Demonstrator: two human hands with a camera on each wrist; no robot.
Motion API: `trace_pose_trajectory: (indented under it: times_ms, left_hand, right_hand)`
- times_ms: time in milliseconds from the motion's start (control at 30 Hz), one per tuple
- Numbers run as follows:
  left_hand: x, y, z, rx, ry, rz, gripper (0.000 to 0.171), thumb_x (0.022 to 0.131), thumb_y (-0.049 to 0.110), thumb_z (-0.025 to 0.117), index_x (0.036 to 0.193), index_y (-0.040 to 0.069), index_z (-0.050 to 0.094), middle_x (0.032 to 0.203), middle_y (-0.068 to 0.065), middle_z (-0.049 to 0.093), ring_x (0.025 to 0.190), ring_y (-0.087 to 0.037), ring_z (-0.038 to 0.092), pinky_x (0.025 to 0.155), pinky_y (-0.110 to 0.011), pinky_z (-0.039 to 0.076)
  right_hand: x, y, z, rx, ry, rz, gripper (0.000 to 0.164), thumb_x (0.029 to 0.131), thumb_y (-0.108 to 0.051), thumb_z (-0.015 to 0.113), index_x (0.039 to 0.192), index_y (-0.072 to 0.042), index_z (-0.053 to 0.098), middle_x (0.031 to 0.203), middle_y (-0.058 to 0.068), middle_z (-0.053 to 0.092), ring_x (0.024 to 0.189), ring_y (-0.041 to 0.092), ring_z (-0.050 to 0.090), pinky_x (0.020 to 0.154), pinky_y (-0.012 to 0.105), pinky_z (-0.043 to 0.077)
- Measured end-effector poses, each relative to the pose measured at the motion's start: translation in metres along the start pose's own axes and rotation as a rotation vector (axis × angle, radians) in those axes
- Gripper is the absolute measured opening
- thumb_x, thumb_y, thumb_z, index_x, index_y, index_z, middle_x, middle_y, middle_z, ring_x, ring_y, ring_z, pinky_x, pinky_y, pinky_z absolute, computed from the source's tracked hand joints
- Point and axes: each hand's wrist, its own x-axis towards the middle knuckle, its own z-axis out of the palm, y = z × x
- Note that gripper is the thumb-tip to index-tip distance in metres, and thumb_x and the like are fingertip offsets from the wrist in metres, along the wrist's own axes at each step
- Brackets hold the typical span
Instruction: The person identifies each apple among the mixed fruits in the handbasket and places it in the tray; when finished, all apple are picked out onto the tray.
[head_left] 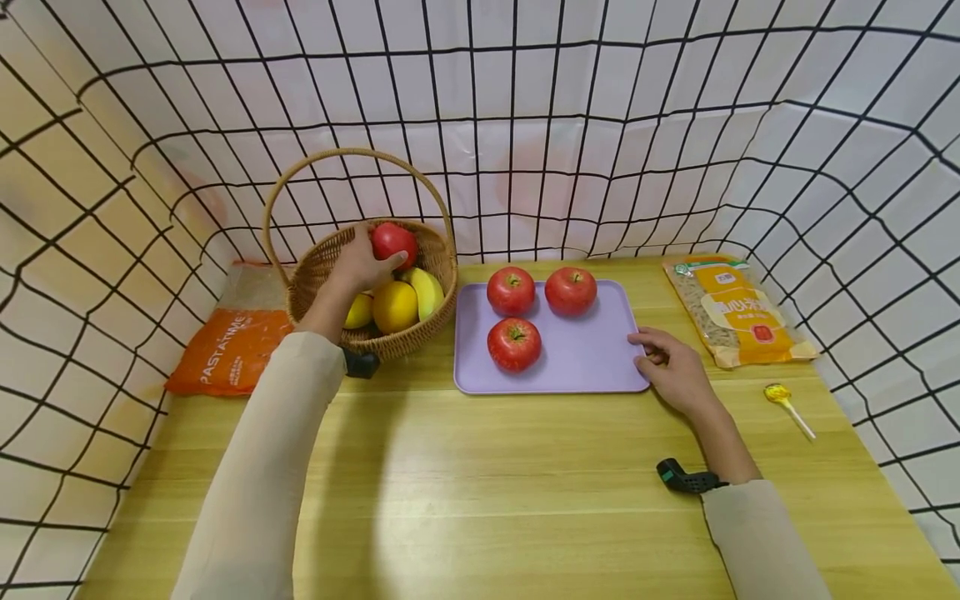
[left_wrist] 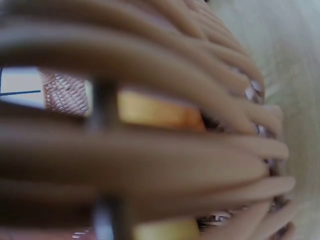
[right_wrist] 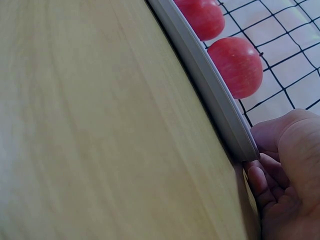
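Inside the wicker basket (head_left: 408,337), my left hand (head_left: 362,265) grips a red apple (head_left: 393,242), thumb across its front. An orange (head_left: 395,307), a banana (head_left: 426,293) and a yellow fruit (head_left: 359,312) lie below it in the basket. The left wrist view is mostly blurred basket weave (left_wrist: 150,165). My right hand (head_left: 672,367) pinches the right rim of a lilac tray (head_left: 585,358), thumb above and fingers curled at its underside in the right wrist view. Three red apples (head_left: 514,344) sit on the tray's left and back part.
An orange PASTA TIME bag (head_left: 232,354) lies left of the basket, partly behind it. At the back right is a yellow bag of grain (head_left: 738,312), with a lollipop (head_left: 780,395) in front. Black-gridded white cloth (head_left: 525,142) walls the back and sides.
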Motion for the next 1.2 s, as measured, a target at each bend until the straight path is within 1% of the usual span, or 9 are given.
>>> trace_pose_trajectory:
  times_ms: [67,167,333,533,733,833,1000,1100,1200]
  left_hand:
    - [0.001,-0.001,0.002,0.029,0.001,0.011,0.088,0.103,0.049,0.054,0.164,0.004,0.008,0.163,-0.031,0.028,0.149,-0.047,0.034,0.122,-0.06,0.032]
    - [0.002,-0.002,0.003,0.05,0.001,0.015,0.089,0.104,0.05,0.052,0.164,0.002,0.006,0.165,-0.03,0.025,0.15,-0.047,0.031,0.123,-0.06,0.03]
    - [0.003,-0.006,0.003,0.004,0.003,0.002,0.09,0.103,0.047,0.057,0.163,0.002,0.008,0.159,-0.032,0.035,0.146,-0.047,0.037,0.121,-0.059,0.034]
    - [-0.001,-0.006,0.002,-0.039,0.034,0.025,0.089,0.099,0.046,0.063,0.16,-0.001,0.017,0.156,-0.03,0.036,0.144,-0.045,0.04,0.119,-0.059,0.036]
    - [-0.006,-0.005,-0.001,-0.023,0.044,0.058,0.089,0.096,0.049,0.067,0.157,-0.001,0.027,0.154,-0.029,0.033,0.14,-0.045,0.04,0.114,-0.061,0.041]
    - [-0.008,-0.006,-0.003,-0.026,0.064,0.079,0.088,0.092,0.048,0.071,0.156,0.001,0.032,0.152,-0.027,0.039,0.136,-0.044,0.045,0.111,-0.06,0.044]
    - [-0.016,-0.001,-0.008,-0.041,0.09,0.102,0.087,0.086,0.049,0.077,0.154,0.009,0.04,0.145,-0.021,0.053,0.13,-0.04,0.053,0.107,-0.059,0.048]
    - [-0.023,0.003,-0.012,-0.036,0.093,0.109,0.087,0.084,0.051,0.078,0.154,0.014,0.042,0.143,-0.019,0.056,0.127,-0.039,0.054,0.106,-0.06,0.048]
    - [-0.031,0.006,-0.014,-0.057,0.103,0.123,0.086,0.083,0.052,0.079,0.153,0.015,0.044,0.142,-0.018,0.057,0.126,-0.038,0.056,0.105,-0.059,0.048]
  right_hand:
    - [0.0,0.0,0.0,0.003,0.0,-0.001,0.036,0.101,-0.012,0.062,0.135,-0.007,0.066,0.147,0.016,0.056,0.099,0.02,0.052,0.078,0.011,0.04]
    - [0.0,0.0,0.0,0.005,0.004,-0.006,0.035,0.1,-0.012,0.063,0.135,-0.007,0.067,0.147,0.016,0.057,0.099,0.02,0.052,0.077,0.01,0.04]
    - [-0.002,-0.002,-0.001,0.005,-0.002,-0.011,0.035,0.1,-0.01,0.062,0.135,-0.006,0.066,0.147,0.018,0.056,0.101,0.023,0.053,0.077,0.008,0.039]
    - [-0.002,-0.005,-0.001,-0.001,-0.003,-0.003,0.036,0.1,-0.01,0.062,0.136,-0.007,0.066,0.148,0.017,0.056,0.102,0.024,0.053,0.078,0.01,0.04]
    - [-0.002,-0.005,0.0,0.003,-0.002,-0.003,0.036,0.1,-0.011,0.062,0.135,-0.007,0.066,0.148,0.017,0.056,0.102,0.023,0.054,0.078,0.01,0.04]
    - [-0.002,-0.005,0.0,0.008,-0.005,-0.002,0.036,0.1,-0.01,0.062,0.136,-0.007,0.066,0.148,0.018,0.056,0.102,0.024,0.054,0.078,0.009,0.04]
    - [-0.001,-0.003,0.0,-0.003,-0.004,0.004,0.036,0.101,-0.012,0.061,0.136,-0.007,0.066,0.15,0.017,0.055,0.103,0.023,0.054,0.079,0.009,0.04]
    - [-0.001,-0.002,0.0,-0.013,-0.001,0.002,0.036,0.101,-0.012,0.061,0.136,-0.008,0.065,0.151,0.017,0.055,0.103,0.022,0.053,0.079,0.009,0.04]
    - [-0.001,-0.001,-0.001,-0.011,-0.001,-0.004,0.036,0.101,-0.011,0.061,0.136,-0.007,0.066,0.15,0.017,0.055,0.102,0.022,0.053,0.079,0.009,0.04]
